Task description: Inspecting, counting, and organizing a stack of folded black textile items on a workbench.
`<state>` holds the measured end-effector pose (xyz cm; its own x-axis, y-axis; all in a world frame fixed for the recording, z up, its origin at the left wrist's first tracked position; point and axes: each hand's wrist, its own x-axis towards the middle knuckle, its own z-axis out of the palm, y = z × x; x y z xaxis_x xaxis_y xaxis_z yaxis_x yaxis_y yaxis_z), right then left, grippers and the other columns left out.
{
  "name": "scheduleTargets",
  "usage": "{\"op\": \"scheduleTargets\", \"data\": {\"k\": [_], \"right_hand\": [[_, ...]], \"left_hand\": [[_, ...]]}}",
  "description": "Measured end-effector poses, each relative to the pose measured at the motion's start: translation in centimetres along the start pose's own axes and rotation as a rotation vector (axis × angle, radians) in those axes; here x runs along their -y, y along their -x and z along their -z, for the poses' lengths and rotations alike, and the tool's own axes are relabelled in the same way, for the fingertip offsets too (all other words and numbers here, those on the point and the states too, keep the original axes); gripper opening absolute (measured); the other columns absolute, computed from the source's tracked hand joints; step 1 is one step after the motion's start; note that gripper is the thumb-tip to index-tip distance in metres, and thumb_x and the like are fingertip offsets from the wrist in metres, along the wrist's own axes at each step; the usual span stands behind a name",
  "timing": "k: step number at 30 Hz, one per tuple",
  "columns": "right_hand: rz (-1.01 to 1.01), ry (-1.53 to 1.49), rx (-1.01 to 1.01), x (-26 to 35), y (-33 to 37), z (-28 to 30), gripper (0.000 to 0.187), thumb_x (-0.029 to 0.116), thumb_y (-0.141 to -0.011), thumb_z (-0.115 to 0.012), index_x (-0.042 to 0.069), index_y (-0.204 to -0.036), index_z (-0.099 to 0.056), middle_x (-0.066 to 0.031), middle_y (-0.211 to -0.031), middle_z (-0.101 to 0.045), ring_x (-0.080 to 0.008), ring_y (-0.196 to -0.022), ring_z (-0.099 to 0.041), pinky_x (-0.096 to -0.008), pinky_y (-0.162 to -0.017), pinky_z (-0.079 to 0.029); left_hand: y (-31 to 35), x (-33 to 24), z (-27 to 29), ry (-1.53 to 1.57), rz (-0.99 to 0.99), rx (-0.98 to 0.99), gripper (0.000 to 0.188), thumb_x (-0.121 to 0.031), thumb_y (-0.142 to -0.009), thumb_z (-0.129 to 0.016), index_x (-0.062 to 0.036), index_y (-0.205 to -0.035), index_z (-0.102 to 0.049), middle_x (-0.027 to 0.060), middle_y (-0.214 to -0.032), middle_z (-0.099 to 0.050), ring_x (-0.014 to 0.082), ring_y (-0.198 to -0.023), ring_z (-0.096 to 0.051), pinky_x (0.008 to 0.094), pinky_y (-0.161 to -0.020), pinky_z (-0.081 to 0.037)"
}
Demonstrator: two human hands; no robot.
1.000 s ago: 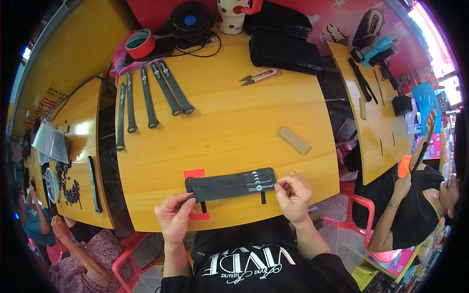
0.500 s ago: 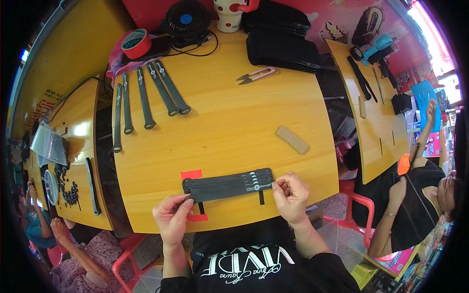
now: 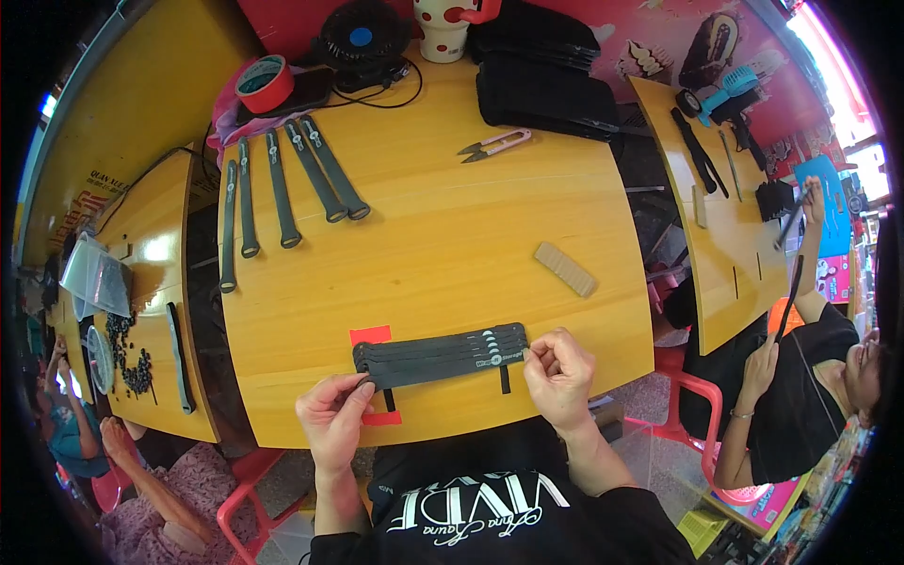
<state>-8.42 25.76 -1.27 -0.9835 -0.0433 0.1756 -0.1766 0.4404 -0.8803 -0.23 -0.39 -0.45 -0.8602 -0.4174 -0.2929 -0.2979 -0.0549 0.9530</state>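
A layered stack of dark grey straps (image 3: 438, 358) lies near the table's front edge, its layers slightly offset. My left hand (image 3: 334, 410) pinches the left end of the stack between thumb and fingers. At the right end, my right hand (image 3: 560, 377) pinches the strap tip in the same way. Two short black strips poke out below the stack. Red tape (image 3: 370, 334) shows above and below its left part. Several more grey straps (image 3: 278, 188), each with a looped end, are laid out side by side at the table's back left.
A tan block (image 3: 566, 269) lies right of centre, with pink thread snips (image 3: 496, 144) farther back. Along the back stand a black fan (image 3: 363, 42), a red tape roll (image 3: 265, 85), a spotted cup (image 3: 441, 33) and black folded bundles (image 3: 546, 99). Co-workers sit at side tables.
My hands and the strap stack stay almost where they were. On the right, the co-worker's hands have shifted, now with a dark strap upright in one of them.
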Motion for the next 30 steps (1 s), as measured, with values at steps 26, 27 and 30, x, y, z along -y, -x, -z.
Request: {"op": "scheduleTargets", "data": {"k": [26,27,30], "right_hand": [[0.013,0.032,-0.036,-1.1,0.6,-0.5,0.019,-0.015,-0.073,-0.062,0.001,-0.075,-0.052,-0.0028,-0.067,-0.047,-0.0082,-0.052,-0.043,-0.0236,-0.047,-0.034],[0.017,0.030,-0.030,-1.2,0.7,-0.5,0.019,-0.015,-0.073,-0.062,0.001,-0.075,-0.052,-0.0028,-0.067,-0.047,-0.0082,-0.052,-0.043,-0.0236,-0.047,-0.034],[-0.011,0.035,-0.029,-1.2,0.7,-0.7,0.019,-0.015,-0.073,-0.062,0.001,-0.075,-0.052,-0.0029,-0.068,-0.047,-0.0081,-0.052,-0.043,-0.0236,-0.047,-0.033]], "left_hand": [[0.0,-0.9,-0.6,-0.479,-0.165,-0.074,0.016,-0.011,-0.082,-0.072,0.0035,-0.075,-0.069,0.0178,-0.060,-0.062,0.0282,-0.051,-0.062,0.0343,-0.050,-0.045],[-0.1,-1.0,-0.5,-0.520,-0.158,-0.071,0.018,-0.013,-0.082,-0.072,0.0031,-0.074,-0.069,0.0175,-0.059,-0.062,0.0301,-0.052,-0.062,0.0359,-0.050,-0.046],[-0.3,-1.7,-0.7,-0.584,-0.165,-0.088,0.020,-0.014,-0.082,-0.071,0.0025,-0.071,-0.068,0.0176,-0.058,-0.061,0.0326,-0.052,-0.062,0.0384,-0.050,-0.045]]}}
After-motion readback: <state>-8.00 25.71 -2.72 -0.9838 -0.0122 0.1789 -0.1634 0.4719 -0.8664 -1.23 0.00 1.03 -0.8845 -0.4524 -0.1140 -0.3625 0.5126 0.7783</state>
